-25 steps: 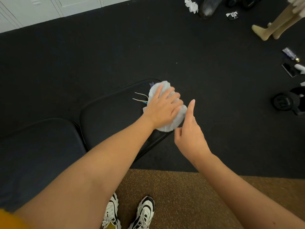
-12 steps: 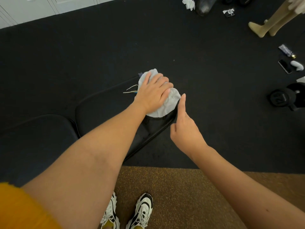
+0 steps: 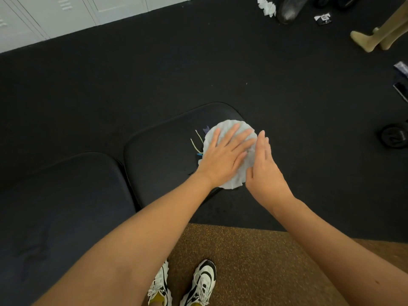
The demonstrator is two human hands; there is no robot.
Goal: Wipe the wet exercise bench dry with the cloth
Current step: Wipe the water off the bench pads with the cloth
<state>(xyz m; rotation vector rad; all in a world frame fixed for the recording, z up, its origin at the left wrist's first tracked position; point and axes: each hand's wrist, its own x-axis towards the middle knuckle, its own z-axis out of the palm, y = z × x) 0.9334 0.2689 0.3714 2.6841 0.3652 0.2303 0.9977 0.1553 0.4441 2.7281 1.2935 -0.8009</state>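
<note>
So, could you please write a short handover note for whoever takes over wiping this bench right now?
Left hand: flat, fingers straight, pressing the cloth onto the bench pad near its far right corner.
Right hand: open, fingers straight, touching the cloth's right edge.
Done: cannot tell how much is dry.
Left: wipe the rest of this pad and the nearer pad.

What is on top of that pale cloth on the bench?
The left hand lies flat on the cloth, fingers spread. The right hand touches its right edge. Beneath is the black bench pad; whether the covered patch is wet cannot be seen.
</note>
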